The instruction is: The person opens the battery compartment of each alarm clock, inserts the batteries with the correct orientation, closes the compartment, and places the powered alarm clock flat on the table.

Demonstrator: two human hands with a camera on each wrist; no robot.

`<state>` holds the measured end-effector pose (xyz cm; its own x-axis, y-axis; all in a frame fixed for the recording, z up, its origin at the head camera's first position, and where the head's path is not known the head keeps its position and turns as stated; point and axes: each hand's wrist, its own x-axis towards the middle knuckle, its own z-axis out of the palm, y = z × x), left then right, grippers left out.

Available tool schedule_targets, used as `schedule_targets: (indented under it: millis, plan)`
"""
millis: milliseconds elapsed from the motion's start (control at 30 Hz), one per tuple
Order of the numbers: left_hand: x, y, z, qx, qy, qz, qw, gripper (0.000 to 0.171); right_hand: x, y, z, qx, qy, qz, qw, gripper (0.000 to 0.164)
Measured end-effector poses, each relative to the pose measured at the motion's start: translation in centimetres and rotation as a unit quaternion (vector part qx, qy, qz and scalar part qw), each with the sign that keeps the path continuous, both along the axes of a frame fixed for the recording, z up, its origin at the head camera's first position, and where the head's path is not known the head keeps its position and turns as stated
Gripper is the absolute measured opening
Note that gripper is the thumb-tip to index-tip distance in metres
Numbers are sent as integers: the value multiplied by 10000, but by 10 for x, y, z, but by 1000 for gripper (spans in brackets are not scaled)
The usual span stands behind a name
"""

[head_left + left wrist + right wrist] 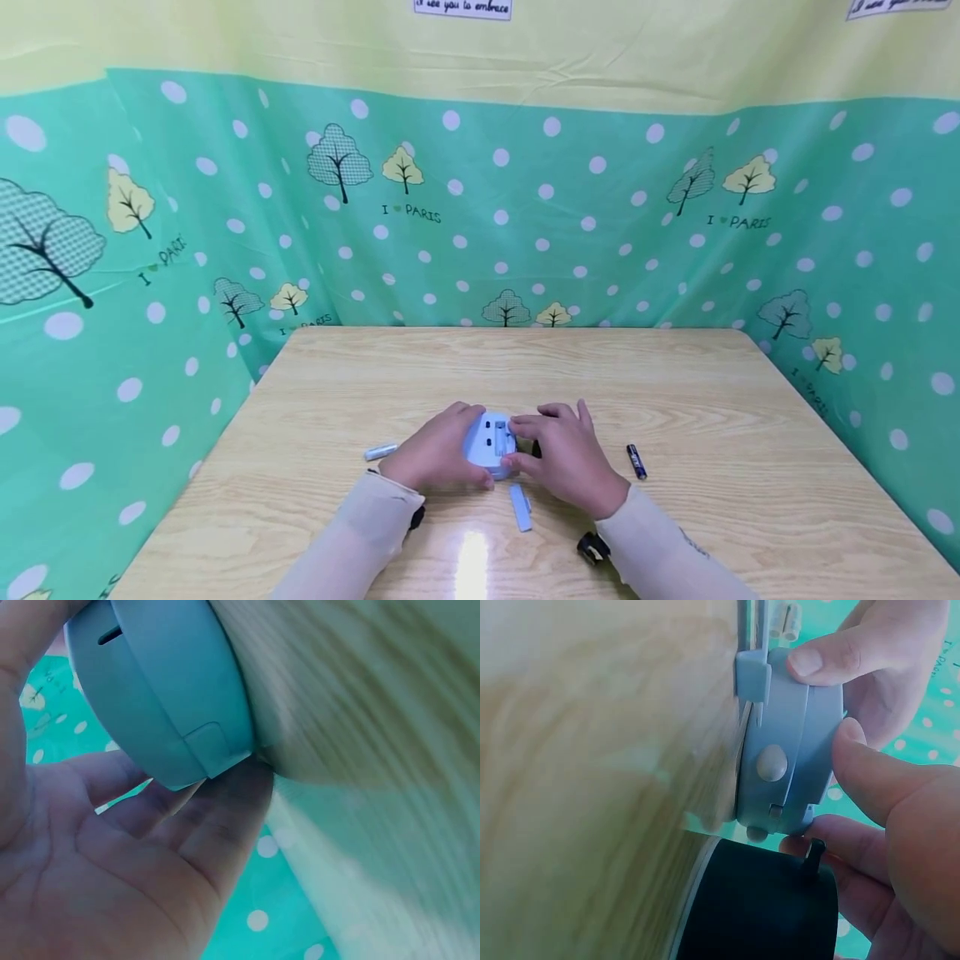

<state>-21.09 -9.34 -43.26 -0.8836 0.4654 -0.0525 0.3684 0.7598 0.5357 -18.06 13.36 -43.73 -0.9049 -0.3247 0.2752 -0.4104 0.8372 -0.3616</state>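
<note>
A small light-blue alarm clock (480, 450) lies with its back up, showing an uncovered battery slot and two dark knobs. My left hand (442, 450) grips its left side between thumb and fingers; in the left wrist view the clock's rounded side (165, 682) is close to the palm. My right hand (566, 458) holds the right edge, its thumb at the near corner and its fingertips beside the slot. In the right wrist view the clock body (787, 765) is between both hands. The slot's contents are partly hidden by the right fingers. A light-blue battery cover (520, 507) lies just in front.
A pale battery (380, 452) lies left of my left hand. Right of my right hand is a dark battery (636, 461). A black cylindrical object (757, 900) shows beside the clock in the right wrist view. Patterned cloth (525, 192) surrounds the wooden table (525, 358).
</note>
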Motion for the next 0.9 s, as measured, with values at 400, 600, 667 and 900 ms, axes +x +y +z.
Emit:
schedule_targets:
  millis: [400, 600, 667, 900]
  plan:
    - [4, -12, 14, -36, -7, -64, 10000, 110, 0, -1, 2, 121, -132, -150, 9997, 53]
    - [4, -21, 16, -198, 38, 52, 9998, 106, 0, 0, 2, 126, -151, -153, 9997, 52]
    - [4, -24, 16, -312, 41, 150, 9994, 109, 0, 0, 2, 90, -160, -142, 9997, 51]
    - [6, -37, 20, -657, 163, 439, 9967, 102, 0, 0, 2, 37, -181, -149, 9997, 52]
